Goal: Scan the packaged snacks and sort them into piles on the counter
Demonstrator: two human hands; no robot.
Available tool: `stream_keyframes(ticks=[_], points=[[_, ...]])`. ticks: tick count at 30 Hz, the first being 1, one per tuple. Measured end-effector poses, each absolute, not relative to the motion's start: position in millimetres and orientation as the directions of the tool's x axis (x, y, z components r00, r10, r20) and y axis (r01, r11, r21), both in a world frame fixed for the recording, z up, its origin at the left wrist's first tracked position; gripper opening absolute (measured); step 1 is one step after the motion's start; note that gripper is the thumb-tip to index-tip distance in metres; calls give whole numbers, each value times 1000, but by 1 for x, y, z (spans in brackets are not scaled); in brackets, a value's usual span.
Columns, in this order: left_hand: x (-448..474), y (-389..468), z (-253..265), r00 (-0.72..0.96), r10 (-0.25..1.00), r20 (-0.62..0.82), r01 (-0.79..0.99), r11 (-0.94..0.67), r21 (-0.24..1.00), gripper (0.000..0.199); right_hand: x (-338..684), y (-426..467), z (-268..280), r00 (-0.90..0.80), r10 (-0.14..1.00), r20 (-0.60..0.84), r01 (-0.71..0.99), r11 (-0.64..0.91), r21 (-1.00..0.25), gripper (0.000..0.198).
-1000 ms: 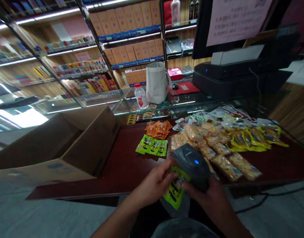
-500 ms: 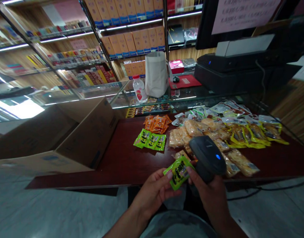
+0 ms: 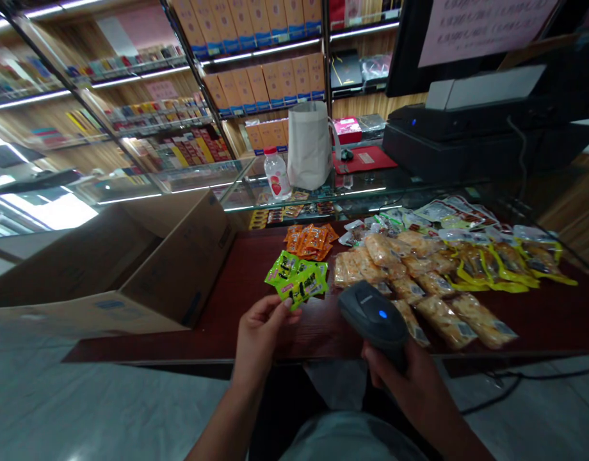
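Between the thumb and fingers of my left hand (image 3: 263, 330) is a green snack packet (image 3: 304, 285), pinched by its near edge. It overlaps the other green packets (image 3: 281, 266) lying on the dark red table (image 3: 222, 320). My right hand (image 3: 410, 378) is wrapped round the handle of a black barcode scanner (image 3: 374, 317), which has a blue light on top. The scanner's head hangs over the table's near part, in front of the clear-wrapped food packs (image 3: 383, 250). Orange snack packets (image 3: 314, 240) lie in a heap just behind the green ones.
An open cardboard box (image 3: 179, 275) stands at the left. Yellow-edged food pouches (image 3: 500, 256) lie at the right. Behind, the glass counter (image 3: 356, 195) bears a bottle (image 3: 276, 174), a white bag (image 3: 308, 150) and a red mat (image 3: 366, 159). A dark monitor (image 3: 404, 51) rises at back right.
My left hand has carried the green packet forward and left, from beside the scanner to the other green packets. My right hand has let go of the packet's edge and moved slightly left with the scanner.
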State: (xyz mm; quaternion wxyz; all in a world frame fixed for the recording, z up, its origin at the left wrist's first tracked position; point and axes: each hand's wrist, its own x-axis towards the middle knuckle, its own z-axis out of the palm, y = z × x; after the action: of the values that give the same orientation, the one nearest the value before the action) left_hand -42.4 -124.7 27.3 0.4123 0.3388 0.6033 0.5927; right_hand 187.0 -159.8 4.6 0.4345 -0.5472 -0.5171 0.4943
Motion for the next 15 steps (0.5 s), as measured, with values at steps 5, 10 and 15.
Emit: stream_keyframes(ticks=[5, 10, 15], points=[[-53, -123, 25, -487, 873, 12, 95, 40, 995, 25, 179, -166, 13, -53, 989, -136, 181, -125, -976, 30], [-57, -121, 20, -520, 854, 3, 99, 57, 993, 27, 178, -164, 14, -90, 992, -93, 228, -70, -971, 35], [-57, -120, 20, -516, 856, 6, 108, 59, 992, 25, 179, -163, 9, -102, 992, -68, 276, -37, -961, 43]])
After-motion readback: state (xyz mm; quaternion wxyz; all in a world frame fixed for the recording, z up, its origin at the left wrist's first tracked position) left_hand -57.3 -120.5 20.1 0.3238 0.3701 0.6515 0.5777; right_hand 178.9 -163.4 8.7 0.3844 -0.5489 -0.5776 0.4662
